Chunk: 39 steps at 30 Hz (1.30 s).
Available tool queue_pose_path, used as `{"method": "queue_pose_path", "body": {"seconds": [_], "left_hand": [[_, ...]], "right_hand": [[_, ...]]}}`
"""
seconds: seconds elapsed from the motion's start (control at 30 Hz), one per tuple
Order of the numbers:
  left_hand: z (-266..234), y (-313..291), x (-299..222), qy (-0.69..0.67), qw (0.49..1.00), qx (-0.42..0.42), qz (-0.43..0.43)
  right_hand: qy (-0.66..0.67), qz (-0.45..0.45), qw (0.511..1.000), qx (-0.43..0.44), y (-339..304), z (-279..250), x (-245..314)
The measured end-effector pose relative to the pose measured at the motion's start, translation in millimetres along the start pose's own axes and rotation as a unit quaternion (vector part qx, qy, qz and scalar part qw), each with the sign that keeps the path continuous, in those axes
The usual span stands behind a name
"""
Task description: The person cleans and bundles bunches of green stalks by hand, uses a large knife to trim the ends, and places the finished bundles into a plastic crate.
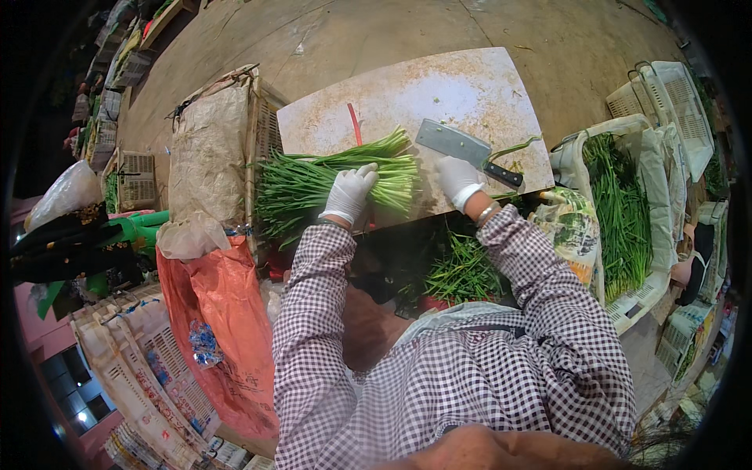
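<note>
A thick bunch of chives [309, 182] lies across the near left of a pale, stained board [470, 86], pale stem ends to the right. My left hand [351, 190], in a white glove, rests over the bunch with its fingers curled round the stems. Beneath the bunch runs a red strip [354, 121], its far end showing. My right hand [458, 180], also gloved, is at the board's near edge beside a cleaver [454, 142]. Its fingers are drawn together, and whatever they hold is hidden. The cleaver lies flat, its black handle toward the right, with a loose green stalk [517, 147] close by.
A basket of long greens [619, 204] stands to the right. Cut leaves [464, 270] are heaped below the board. On the left are a cloth-covered crate [207, 149], a large red plastic bag [223, 313] and stacked pale crates [145, 360]. More white crates [674, 102] stand at far right.
</note>
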<state>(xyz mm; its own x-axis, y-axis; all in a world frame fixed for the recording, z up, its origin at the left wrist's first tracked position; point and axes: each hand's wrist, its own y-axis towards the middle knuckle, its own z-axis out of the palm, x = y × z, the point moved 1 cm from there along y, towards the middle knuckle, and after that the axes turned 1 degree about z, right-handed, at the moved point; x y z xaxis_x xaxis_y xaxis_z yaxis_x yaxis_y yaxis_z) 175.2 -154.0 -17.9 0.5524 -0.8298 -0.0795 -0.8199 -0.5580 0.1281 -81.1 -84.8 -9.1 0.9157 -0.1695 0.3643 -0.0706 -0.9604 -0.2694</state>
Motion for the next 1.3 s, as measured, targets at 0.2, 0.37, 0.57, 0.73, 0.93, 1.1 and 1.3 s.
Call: {"method": "queue_pose_path", "body": {"seconds": [0.2,0.37,0.57,0.73,0.93,1.1,1.3], "left_hand": [[0.3,-1.9,0.6,-0.017,0.999,0.039,-0.016],[-9.1,-1.4,-5.3,0.012,0.999,0.037,-0.007],[-11.9,-1.9,-11.8,0.025,0.999,0.038,-0.017],[-15.7,-2.4,-13.9,0.017,0.999,0.029,-0.019],[-7.2,-3.8,-11.8,0.039,0.999,0.031,-0.017],[-14.1,-3.2,-14.1,0.028,0.998,0.049,-0.025],[-11.8,-4.1,-11.5,0.021,0.999,0.030,-0.014]], "right_hand": [[-0.046,-0.005,0.990,0.135,-37.3,-16.6,-34.6],[0.047,0.001,0.999,0.008,-18.6,-34.5,0.7],[0.106,-0.092,0.990,-0.004,11.2,-7.3,51.3],[0.102,-0.076,0.992,0.027,25.7,-4.5,55.8],[0.110,-0.042,0.989,0.093,42.0,4.7,52.3],[-0.018,-0.005,1.000,0.016,35.2,-6.8,50.8],[-0.101,-0.002,0.993,0.054,-22.5,-24.6,-17.1]]}}
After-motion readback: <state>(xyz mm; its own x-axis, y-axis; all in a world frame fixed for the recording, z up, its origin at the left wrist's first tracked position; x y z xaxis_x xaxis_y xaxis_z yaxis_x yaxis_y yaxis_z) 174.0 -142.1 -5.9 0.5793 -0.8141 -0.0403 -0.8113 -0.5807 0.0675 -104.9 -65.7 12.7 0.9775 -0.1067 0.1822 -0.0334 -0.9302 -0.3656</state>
